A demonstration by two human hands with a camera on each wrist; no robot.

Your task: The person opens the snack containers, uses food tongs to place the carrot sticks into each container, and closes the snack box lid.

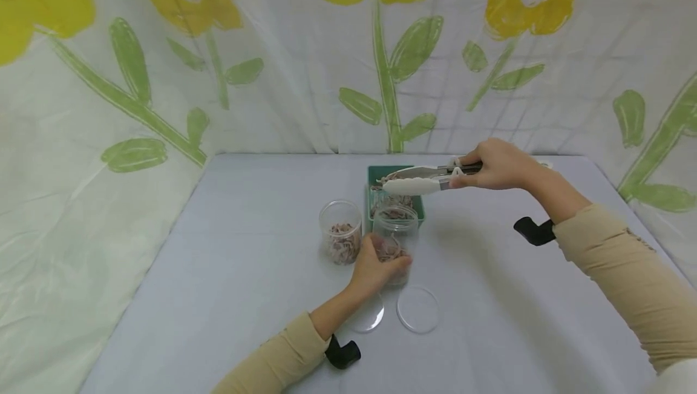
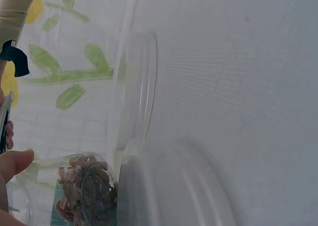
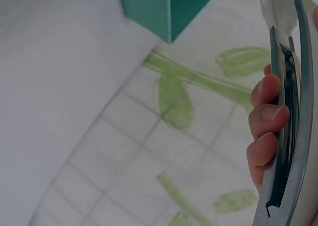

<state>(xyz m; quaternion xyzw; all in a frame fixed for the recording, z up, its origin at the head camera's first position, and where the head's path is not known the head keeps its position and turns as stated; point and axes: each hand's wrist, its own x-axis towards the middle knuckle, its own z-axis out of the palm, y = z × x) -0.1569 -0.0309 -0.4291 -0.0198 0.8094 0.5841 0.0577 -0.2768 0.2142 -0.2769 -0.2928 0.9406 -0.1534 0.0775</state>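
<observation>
My left hand grips a clear plastic jar around its lower side, with brownish dried strips inside. In the left wrist view, those strips are heaped at the jar's bottom. Tongs with white tips are held in my right hand, fingers curled around the handles, as the right wrist view also shows. Their tips hover over a green rectangular container of similar strips, some of them at the tips. Left of the held jar stands a second clear jar, partly filled with strips.
Two clear round lids lie in front of the jars: one lid in full view, the other lid partly behind my left wrist. A white cloth covers the table. Behind it hangs a curtain with yellow flowers.
</observation>
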